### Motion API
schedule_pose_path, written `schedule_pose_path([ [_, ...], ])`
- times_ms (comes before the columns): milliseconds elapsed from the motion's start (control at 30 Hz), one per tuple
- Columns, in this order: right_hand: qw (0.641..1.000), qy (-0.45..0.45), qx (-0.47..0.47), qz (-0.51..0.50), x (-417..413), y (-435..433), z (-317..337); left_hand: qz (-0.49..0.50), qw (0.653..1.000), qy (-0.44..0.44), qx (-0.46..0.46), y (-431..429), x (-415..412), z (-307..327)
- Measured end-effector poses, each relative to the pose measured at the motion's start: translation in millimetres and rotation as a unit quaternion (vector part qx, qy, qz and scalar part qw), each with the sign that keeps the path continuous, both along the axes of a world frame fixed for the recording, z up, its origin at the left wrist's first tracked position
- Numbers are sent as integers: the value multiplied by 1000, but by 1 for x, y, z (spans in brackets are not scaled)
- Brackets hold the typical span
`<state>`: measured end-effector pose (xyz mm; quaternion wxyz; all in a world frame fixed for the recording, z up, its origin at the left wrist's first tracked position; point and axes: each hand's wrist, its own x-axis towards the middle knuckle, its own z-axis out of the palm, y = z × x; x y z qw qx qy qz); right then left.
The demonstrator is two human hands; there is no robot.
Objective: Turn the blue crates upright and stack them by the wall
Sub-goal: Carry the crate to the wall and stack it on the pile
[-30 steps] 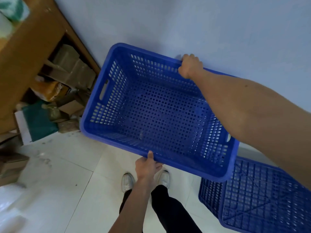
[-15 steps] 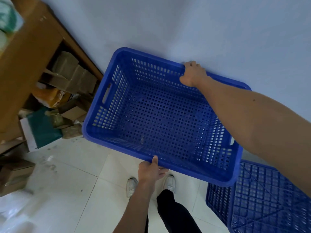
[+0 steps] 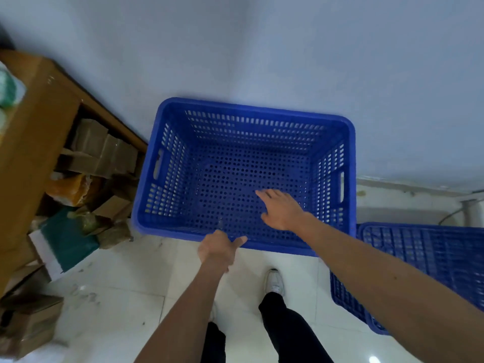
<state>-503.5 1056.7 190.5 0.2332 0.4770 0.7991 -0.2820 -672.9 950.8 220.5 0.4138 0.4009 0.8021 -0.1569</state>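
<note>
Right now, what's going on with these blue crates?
A person is sorting them. The upright crate sits open side up against the wall, apparently set down on the floor. The left hand holds its near rim, while the right hand hovers open over its inside. A second crate lies upside down to the right, not yet turned or stacked.

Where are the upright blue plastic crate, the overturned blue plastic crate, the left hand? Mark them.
Upright blue plastic crate [image 3: 262, 110]: head view, far rim.
Overturned blue plastic crate [image 3: 432, 251]: head view, upturned base.
Left hand [image 3: 218, 251]: head view, its back.
</note>
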Motion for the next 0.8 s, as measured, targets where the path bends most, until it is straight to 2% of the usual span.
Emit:
schedule_pose_path([
  [100,997,2,-30,-69,14,-57,-3,-144,986,78,24,6,-4,4],
  [200,980,7,-56,-193,20,-96,-6,-226,966,103,72,8,-13,-3],
  [267,972,1,-29,-232,18,-117,-8,-307,940,105,105,5,-29,-19],
  [433,981,-72,102,-149,17,-138,-22,-434,886,109,120,1,-99,-40],
  [633,969,-119,160,-143,19,-141,-28,-496,847,146,122,6,-157,-47],
  [800,971,-134,185,-67,27,-135,-23,-544,808,178,143,8,-158,-55],
])
